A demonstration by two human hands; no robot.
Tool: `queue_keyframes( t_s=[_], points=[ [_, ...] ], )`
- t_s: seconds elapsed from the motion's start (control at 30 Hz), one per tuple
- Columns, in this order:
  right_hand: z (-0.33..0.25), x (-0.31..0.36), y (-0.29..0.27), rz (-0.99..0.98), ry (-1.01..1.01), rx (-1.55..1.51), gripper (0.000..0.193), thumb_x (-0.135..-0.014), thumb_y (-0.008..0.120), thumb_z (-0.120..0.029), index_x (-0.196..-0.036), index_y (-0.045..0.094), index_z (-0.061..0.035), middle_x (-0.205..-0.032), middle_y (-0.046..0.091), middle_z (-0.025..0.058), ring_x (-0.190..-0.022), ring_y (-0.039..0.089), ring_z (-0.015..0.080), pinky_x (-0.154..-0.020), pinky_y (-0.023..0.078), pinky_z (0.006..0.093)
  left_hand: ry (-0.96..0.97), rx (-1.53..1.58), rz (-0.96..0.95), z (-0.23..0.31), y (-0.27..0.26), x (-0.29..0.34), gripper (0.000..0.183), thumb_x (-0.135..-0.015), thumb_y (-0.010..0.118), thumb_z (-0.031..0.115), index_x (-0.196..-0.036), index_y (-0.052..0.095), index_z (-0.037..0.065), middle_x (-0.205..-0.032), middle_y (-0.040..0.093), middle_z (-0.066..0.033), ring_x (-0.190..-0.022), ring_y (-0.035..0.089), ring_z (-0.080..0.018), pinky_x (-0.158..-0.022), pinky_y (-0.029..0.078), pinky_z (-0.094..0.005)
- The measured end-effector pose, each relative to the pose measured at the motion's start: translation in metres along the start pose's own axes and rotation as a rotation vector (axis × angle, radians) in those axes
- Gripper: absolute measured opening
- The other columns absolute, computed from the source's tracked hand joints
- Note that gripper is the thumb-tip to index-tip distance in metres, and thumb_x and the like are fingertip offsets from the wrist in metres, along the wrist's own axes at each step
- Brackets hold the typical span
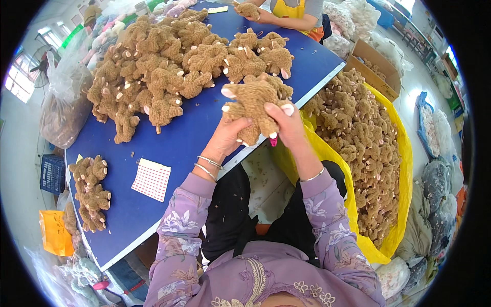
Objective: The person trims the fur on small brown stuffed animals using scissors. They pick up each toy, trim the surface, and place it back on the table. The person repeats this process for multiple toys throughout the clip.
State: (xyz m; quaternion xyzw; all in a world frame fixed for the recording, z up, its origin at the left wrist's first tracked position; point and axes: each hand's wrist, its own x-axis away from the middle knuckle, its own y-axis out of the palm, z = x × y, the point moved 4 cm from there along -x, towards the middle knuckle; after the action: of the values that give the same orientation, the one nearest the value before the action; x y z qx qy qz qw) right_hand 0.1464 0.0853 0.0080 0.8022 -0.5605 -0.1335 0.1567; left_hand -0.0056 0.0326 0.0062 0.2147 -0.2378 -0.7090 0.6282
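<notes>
A brown curly plush toy (254, 105) with pale paw tips is held between my two hands, above the near edge of the blue table. My left hand (228, 134) grips its lower left side, thumb pressed on the plush. On its right side my right hand (290, 123) is closed, the thumb lying on the toy's front. A small bright pink piece (273, 140) shows just below the toy, beside my right fingers. Behind the toy, more brown plush toys (158, 66) are heaped across the table. The fingers underneath the toy are hidden.
A sheet of red stickers (151, 180) and a row of plush toys (92, 192) lie on the blue table (128, 215) at left. To my right stands a yellow sack (403, 169) full of plush toys, near a cardboard box (372, 71). Across the table, a person (291, 15) holds another toy.
</notes>
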Motion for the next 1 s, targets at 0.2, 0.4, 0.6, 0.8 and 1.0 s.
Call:
queue_keyframes(
  t_s=[0.2,0.4,0.6,0.8,1.0],
  points=[
    [-0.017,-0.010,-0.018,-0.173,-0.119,0.068,0.047,-0.084,0.068,-0.016,-0.124,0.051,0.0031,-0.105,0.063,0.0080,-0.097,0.058,0.0149,-0.085,0.048,0.0297,-0.017,-0.287,-0.038,-0.004,0.005,-0.002,0.040,-0.084,0.062,0.003,-0.122,0.051,-0.001,-0.115,0.060,-0.0090,-0.103,0.060,-0.0185,-0.089,0.049,-0.0328],
    [-0.013,-0.002,-0.001,-0.162,0.064,-0.045,0.030,-0.089,0.060,-0.009,-0.117,0.056,0.0026,-0.106,0.063,0.0063,-0.094,0.060,0.0140,-0.082,0.050,0.0297,-0.130,-0.118,-0.121,-0.012,0.003,-0.001,0.042,-0.085,0.062,0.004,-0.125,0.050,0.000,-0.116,0.060,-0.0072,-0.103,0.060,-0.0161,-0.090,0.048,-0.0320],
    [-0.009,-0.002,0.006,-0.141,0.028,-0.120,0.031,-0.090,0.059,-0.009,-0.119,0.053,0.0005,-0.107,0.062,0.0065,-0.093,0.061,0.0140,-0.080,0.051,0.0299,-0.177,-0.056,-0.160,-0.011,0.010,0.005,0.047,-0.083,0.063,0.003,-0.128,0.047,0.001,-0.118,0.059,-0.0076,-0.109,0.058,-0.0185,-0.095,0.046,-0.0345],
    [-0.004,0.000,0.010,-0.168,0.028,-0.148,0.031,-0.090,0.061,-0.009,-0.118,0.054,0.0006,-0.106,0.062,0.0064,-0.092,0.060,0.0137,-0.080,0.051,0.0298,-0.176,-0.153,-0.184,-0.009,0.009,0.008,0.049,-0.081,0.063,0.000,-0.127,0.048,0.002,-0.116,0.060,-0.0079,-0.108,0.059,-0.0197,-0.094,0.047,-0.0344],
    [-0.004,0.000,0.005,-0.120,0.011,-0.057,0.029,-0.089,0.061,-0.009,-0.117,0.055,0.0007,-0.104,0.062,0.0062,-0.092,0.060,0.0133,-0.080,0.051,0.0296,-0.160,-0.064,-0.188,-0.015,0.001,0.003,0.046,-0.080,0.061,-0.004,-0.125,0.051,0.001,-0.114,0.062,-0.0083,-0.104,0.061,-0.0192,-0.090,0.049,-0.0331]
  ],
)
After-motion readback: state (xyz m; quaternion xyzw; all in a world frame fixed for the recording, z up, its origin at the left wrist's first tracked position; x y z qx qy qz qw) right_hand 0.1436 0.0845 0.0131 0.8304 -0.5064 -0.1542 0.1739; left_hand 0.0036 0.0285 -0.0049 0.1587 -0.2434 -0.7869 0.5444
